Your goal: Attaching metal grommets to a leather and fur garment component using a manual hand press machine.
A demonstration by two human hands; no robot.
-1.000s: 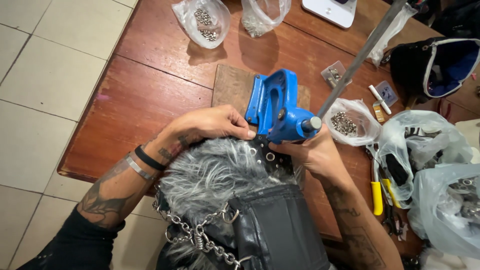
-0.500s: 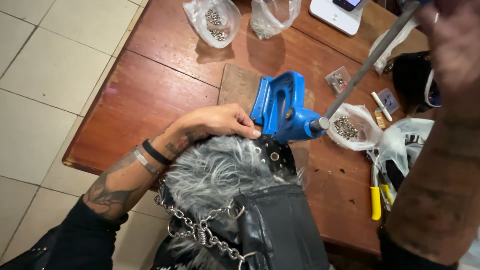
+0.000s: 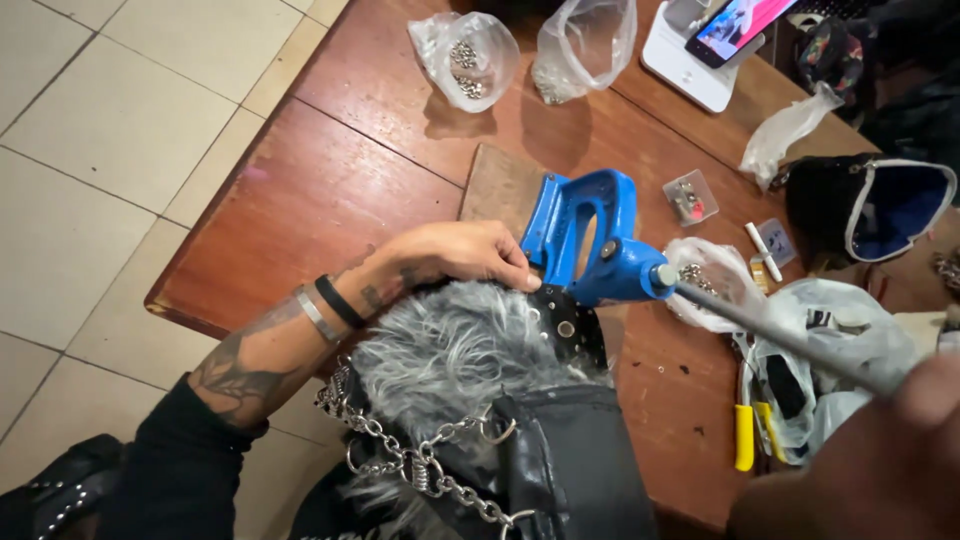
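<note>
a blue hand press [image 3: 590, 240] stands mid-worktop [image 3: 330, 190], clamping a black studded strap [image 3: 568, 325]. the left hand [image 3: 455, 255], at its nine o'clock, presses released fingers on grey fur [image 3: 455, 345]. the right hand [image 3: 900, 440], at four o'clock, grasps the grey lever [image 3: 780, 340].

Left forearm extended from lower left, tattooed, wristbands worn at wrist. Left hand [image 3: 455, 255] laid palm down, fingers curled forward, fingertips pressed down. Right hand [image 3: 900, 430] seen blurred at lower right edge, close to camera; grip not discernible.
</note>
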